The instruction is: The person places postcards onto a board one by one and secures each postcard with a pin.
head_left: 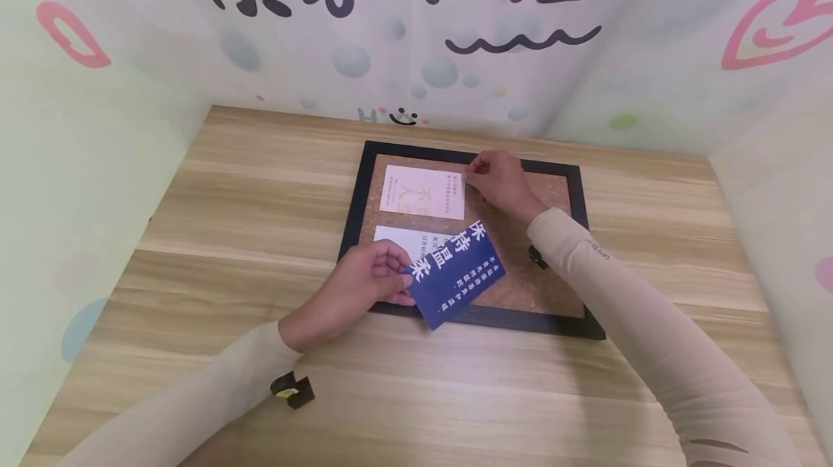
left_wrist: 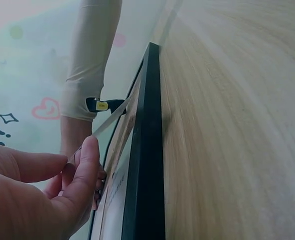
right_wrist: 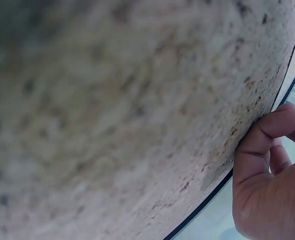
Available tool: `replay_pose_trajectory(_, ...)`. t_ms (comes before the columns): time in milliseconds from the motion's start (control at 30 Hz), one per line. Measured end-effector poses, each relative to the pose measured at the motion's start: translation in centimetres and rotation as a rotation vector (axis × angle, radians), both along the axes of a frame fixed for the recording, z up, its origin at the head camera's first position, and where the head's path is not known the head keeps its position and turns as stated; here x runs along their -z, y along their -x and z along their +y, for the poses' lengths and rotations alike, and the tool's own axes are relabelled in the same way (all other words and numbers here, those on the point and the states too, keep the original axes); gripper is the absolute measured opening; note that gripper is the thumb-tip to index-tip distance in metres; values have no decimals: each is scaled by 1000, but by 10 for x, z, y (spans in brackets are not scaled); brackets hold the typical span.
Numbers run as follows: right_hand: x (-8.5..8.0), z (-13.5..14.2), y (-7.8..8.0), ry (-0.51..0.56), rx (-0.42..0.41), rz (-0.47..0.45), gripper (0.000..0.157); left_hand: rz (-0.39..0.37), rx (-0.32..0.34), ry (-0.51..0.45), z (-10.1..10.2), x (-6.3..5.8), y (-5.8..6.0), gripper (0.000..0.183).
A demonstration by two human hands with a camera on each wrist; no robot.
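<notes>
My left hand (head_left: pixel 364 275) pinches a dark blue card (head_left: pixel 455 275) with white characters between thumb and fingers, tilted over the lower edge of a black-framed cork board (head_left: pixel 534 275). In the left wrist view the card is almost edge-on above the frame. My right hand (head_left: pixel 501 181) has its thumb and fingertips together at the upper right corner of a pale pink-white card (head_left: pixel 421 192) with gold characters, lying on the cork. Below that one, a second white card (head_left: pixel 397 236) with dark print is partly hidden by the left hand and the blue card.
The board lies on a wood-grain table (head_left: pixel 215 236), near the back wall (head_left: pixel 312 84) with its large dark writing. Pale walls also stand at the left and right. Each sleeve bears a small black wrist device (head_left: pixel 293 390).
</notes>
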State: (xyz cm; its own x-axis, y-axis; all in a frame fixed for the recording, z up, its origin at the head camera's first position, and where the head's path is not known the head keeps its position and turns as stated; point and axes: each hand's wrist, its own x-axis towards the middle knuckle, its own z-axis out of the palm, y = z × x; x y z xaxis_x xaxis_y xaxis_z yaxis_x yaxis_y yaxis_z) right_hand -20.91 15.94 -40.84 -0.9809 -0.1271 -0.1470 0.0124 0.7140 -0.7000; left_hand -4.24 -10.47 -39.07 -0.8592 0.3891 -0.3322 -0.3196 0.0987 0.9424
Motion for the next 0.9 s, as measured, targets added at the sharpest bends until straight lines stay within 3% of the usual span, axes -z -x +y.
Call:
replay_pose_trajectory(200,-2,7,-6,32,-2,-21,14,-30,-32,-31,10,6,8,21)
replay_pose_trajectory(500,-4,14,-14,36,-12,-32,18,-39,-47,-23,20,5,10,22)
replay_pose_trajectory(900,-4,3,-3,-1,-44,-9,14,-55,-67,-32,22,7,11,24)
